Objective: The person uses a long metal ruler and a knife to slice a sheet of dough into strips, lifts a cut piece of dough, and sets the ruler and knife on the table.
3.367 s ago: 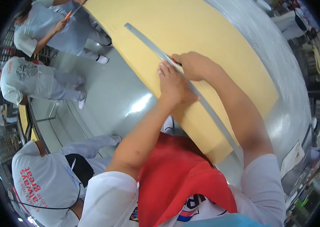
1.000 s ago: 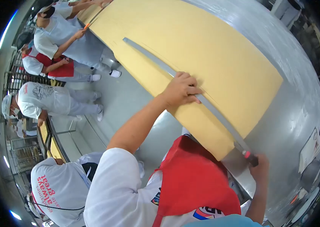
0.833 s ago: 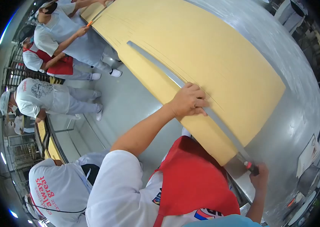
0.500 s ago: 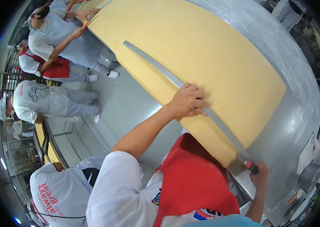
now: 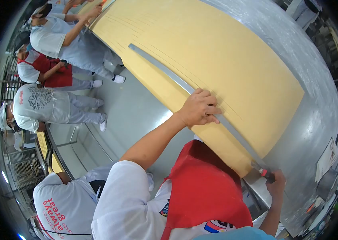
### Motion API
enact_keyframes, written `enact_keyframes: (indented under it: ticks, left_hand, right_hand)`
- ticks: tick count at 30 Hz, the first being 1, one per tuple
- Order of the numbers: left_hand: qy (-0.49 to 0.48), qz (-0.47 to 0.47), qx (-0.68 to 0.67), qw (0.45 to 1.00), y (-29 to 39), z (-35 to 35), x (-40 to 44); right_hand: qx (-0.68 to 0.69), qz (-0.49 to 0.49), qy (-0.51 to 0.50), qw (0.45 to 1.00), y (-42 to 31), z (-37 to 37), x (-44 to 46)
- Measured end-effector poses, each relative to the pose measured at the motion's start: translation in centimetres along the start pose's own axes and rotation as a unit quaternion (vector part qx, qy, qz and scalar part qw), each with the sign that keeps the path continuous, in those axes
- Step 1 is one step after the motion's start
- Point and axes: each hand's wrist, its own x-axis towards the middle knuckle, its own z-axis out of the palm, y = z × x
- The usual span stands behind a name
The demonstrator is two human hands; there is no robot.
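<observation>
My left hand is lying across a long metal strip, with its fingers bent over the strip and their tips reaching onto the yellow sheet. My right hand is keeping its fingers closed around the dark handle of a cutter, which has a red part near the blade. The cutter is standing just beside the near end of the strip, close to the corner of the sheet. The strip is lying slantwise on the yellow sheet, and on this sheet many thin lines are showing. The sheet is resting on a shiny metal surface.

Farther to the right, a printed paper is lying near a round metal container; what this one is holding, I cannot tell. On the other side, past the floor, some dark-rimmed trays are holding yellow sheets inside. Behind the co-workers a rack is standing, but its contents are too small to tell. At the far end, a co-worker in a pale apron is leaning over the same yellow sheet, with the hands at its edge.
</observation>
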Motion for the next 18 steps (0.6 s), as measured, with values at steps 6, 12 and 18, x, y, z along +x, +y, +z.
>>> enact_keyframes:
  ticks: [6, 12, 18]
  left_hand:
    - [0.003, -0.025, -0.011, 1.000, 0.4, 0.3, -0.3]
    - [0.072, -0.223, 0.120, 0.965, 2.0, -0.7, -1.4]
    - [-0.024, -0.506, 0.257, 0.823, -0.7, -1.1, -2.2]
  right_hand:
    - [0.000, 0.002, -0.015, 1.000, 0.2, -0.2, -0.2]
    - [0.080, -0.052, 0.002, 0.995, 2.9, -0.3, -0.7]
    - [0.083, -0.089, 0.011, 0.993, 6.3, 0.7, -2.9]
